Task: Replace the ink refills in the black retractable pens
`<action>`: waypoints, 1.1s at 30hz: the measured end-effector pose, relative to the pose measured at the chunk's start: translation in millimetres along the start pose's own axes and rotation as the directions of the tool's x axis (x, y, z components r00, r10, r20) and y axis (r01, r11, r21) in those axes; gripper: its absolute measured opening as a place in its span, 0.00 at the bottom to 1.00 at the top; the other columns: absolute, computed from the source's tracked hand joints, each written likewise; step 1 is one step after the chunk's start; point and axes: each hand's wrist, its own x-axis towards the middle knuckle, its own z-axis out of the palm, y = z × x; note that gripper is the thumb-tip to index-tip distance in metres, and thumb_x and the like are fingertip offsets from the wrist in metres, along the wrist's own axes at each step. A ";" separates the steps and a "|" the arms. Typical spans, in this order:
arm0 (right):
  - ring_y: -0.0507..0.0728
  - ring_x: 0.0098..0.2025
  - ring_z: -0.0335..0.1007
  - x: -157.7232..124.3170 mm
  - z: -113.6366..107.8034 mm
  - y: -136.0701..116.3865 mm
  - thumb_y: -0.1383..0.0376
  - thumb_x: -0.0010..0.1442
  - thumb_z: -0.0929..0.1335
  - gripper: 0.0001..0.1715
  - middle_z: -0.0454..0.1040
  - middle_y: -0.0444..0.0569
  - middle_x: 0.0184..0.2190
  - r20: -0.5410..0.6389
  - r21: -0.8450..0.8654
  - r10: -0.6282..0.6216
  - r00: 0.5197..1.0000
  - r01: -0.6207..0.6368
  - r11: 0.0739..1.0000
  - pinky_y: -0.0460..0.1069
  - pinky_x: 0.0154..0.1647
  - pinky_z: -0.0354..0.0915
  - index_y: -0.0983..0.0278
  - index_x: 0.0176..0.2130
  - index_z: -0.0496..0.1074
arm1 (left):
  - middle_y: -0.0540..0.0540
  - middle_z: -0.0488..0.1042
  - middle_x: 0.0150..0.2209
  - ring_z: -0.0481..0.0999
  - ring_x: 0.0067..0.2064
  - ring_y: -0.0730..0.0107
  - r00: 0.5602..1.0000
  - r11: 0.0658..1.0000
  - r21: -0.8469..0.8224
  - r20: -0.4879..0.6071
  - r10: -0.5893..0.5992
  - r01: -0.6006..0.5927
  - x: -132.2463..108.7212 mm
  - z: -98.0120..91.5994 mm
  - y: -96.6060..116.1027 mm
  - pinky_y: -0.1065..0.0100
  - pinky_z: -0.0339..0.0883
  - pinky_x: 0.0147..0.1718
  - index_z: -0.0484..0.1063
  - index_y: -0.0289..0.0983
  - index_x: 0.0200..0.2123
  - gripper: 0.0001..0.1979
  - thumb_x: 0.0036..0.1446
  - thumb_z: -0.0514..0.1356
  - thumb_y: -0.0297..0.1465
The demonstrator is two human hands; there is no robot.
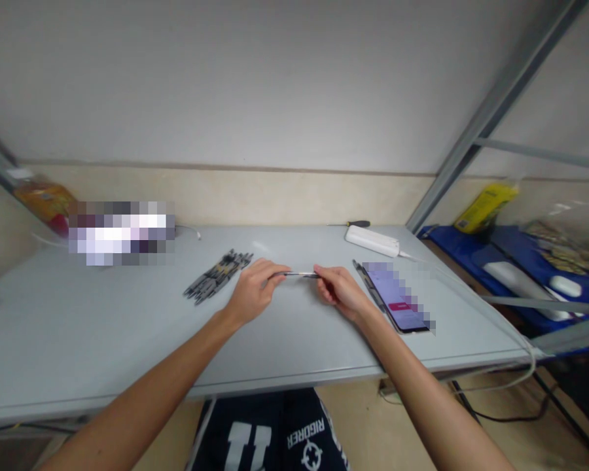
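My left hand [252,293] and my right hand [338,292] meet above the middle of the grey table [78,340]. Both pinch the ends of one thin pen [299,274], held level between them just above the tabletop. Left fingers close on its left end, right fingers on its right end. A pile of several dark pens [218,275] lies on the table just left of my left hand. A phone [397,302] with a lit screen lies flat right beside my right hand.
A white power strip [373,241] and a screwdriver [354,224] lie at the table's far edge. A metal frame post [476,134] rises on the right. Beyond it, a blue surface [471,258] holds a yellow pack [485,205] and white items. Cables hang off the table's right corner.
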 end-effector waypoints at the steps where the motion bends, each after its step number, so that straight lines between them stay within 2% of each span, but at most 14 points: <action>1: 0.45 0.12 0.50 0.2 0.8 0.1 0.49 0.51 0.67 0.24 0.60 0.39 0.09 -0.027 -0.013 -0.033 0.999 0.032 0.999 0.42 0.13 0.43 0.66 0.18 0.64 | 0.45 0.77 0.33 0.72 0.35 0.69 1.000 1.000 -0.001 -0.007 -0.028 0.028 0.8 -0.7 1.3 0.66 0.64 0.38 0.74 0.36 0.38 0.11 0.59 0.53 0.31; 4: 0.46 0.15 0.56 1.9 2.5 1.5 0.52 0.48 0.71 0.19 0.68 0.40 0.16 -0.103 -0.040 -0.189 0.977 0.186 0.982 0.42 0.14 0.50 0.65 0.30 0.70 | 0.45 0.77 0.33 0.73 0.36 0.68 0.994 0.994 -0.016 -0.016 -0.110 0.110 2.3 -2.1 3.0 0.67 0.65 0.38 0.74 0.37 0.37 0.10 0.59 0.53 0.31; 6: 0.47 0.17 0.58 3.5 2.6 2.8 0.55 0.45 0.73 0.21 0.71 0.41 0.20 -0.124 -0.070 -0.289 0.949 0.282 0.957 0.43 0.16 0.54 0.64 0.37 0.72 | 0.45 0.77 0.35 0.73 0.38 0.68 0.987 0.986 -0.049 -0.016 -0.157 0.156 2.4 -1.9 1.5 0.67 0.65 0.39 0.75 0.36 0.37 0.10 0.58 0.54 0.31; 9: 0.49 0.20 0.61 5.2 2.1 4.4 0.56 0.45 0.73 0.18 0.72 0.45 0.22 -0.137 -0.141 -0.370 0.919 0.352 0.925 0.45 0.20 0.59 0.65 0.34 0.74 | 0.45 0.77 0.35 0.74 0.36 0.68 0.969 0.960 -0.128 0.014 -0.248 0.248 1.7 0.1 -3.0 0.69 0.66 0.37 0.75 0.36 0.36 0.11 0.56 0.54 0.32; 14: 0.50 0.20 0.62 4.0 2.6 6.6 0.55 0.49 0.70 0.16 0.71 0.45 0.19 -0.174 -0.292 -0.422 0.890 0.363 0.885 0.46 0.22 0.59 0.66 0.29 0.74 | 0.48 0.74 0.24 0.71 0.26 0.72 0.930 0.897 -0.244 0.123 -0.348 0.368 0.5 4.1 -9.7 0.73 0.63 0.26 0.75 0.33 0.36 0.13 0.55 0.55 0.35; 21: 0.50 0.19 0.59 0.4 4.2 4.8 0.54 0.53 0.68 0.17 0.69 0.44 0.17 -0.166 -0.439 -0.460 0.872 0.353 0.827 0.45 0.22 0.57 0.66 0.25 0.72 | 0.45 0.77 0.30 0.74 0.32 0.68 0.939 0.917 -0.202 0.087 -0.333 0.344 0.1 4.0 -5.6 0.70 0.66 0.32 0.76 0.34 0.35 0.11 0.54 0.55 0.33; 27: 0.50 0.19 0.60 0.6 5.0 3.6 0.53 0.52 0.68 0.18 0.69 0.44 0.17 -0.179 -0.420 -0.441 0.880 0.337 0.843 0.45 0.21 0.58 0.66 0.26 0.72 | 0.44 0.78 0.36 0.75 0.38 0.66 0.957 0.945 -0.151 0.034 -0.288 0.290 1.3 2.9 -0.4 0.67 0.67 0.38 0.76 0.36 0.35 0.10 0.55 0.55 0.31; 33: 0.50 0.19 0.62 2.3 4.4 5.1 0.53 0.50 0.69 0.18 0.70 0.44 0.18 -0.177 -0.373 -0.433 0.884 0.347 0.860 0.45 0.21 0.58 0.66 0.31 0.73 | 0.44 0.78 0.37 0.76 0.38 0.67 0.958 0.947 -0.144 0.036 -0.284 0.286 3.0 2.0 1.5 0.68 0.68 0.39 0.75 0.35 0.36 0.10 0.55 0.55 0.31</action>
